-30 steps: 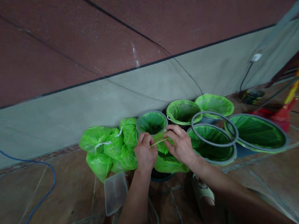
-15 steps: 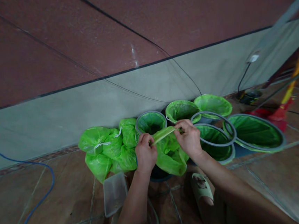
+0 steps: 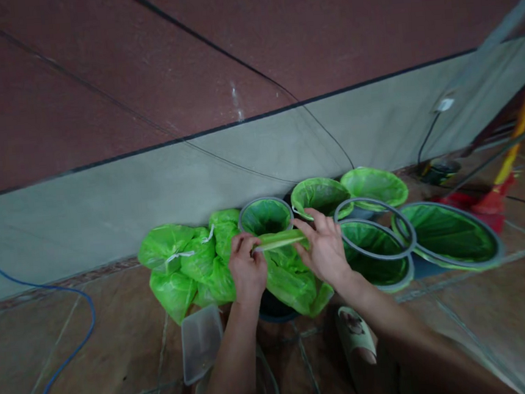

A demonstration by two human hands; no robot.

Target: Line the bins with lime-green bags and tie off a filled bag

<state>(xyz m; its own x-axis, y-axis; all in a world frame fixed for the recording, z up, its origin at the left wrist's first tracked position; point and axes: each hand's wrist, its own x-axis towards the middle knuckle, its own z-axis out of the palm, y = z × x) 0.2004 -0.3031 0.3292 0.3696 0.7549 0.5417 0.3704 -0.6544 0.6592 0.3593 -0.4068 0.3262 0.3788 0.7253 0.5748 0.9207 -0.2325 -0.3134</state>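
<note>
Both hands lower now, left hand (image 3: 247, 271) and right hand (image 3: 325, 250) gripping green bag (image 3: 287, 268).

The room is dim, and the colours look dull and a bit brown. The brightest things are the green bags (image 3: 183, 262), which glow softly against the dark floor (image 3: 97, 358). A small white shine sits on the red wall (image 3: 235, 95) high above the bags. There are no hard shadows, only soft dark patches under the bags. The picture bends a lot: the wall's black line (image 3: 237, 122) above the bags curves and tilts. To the right of the bags, the orange broom (image 3: 521, 131) at the edge looks smeared. The bottom corner below it is fuzzy too. Both hands look fairly sharp.
</note>
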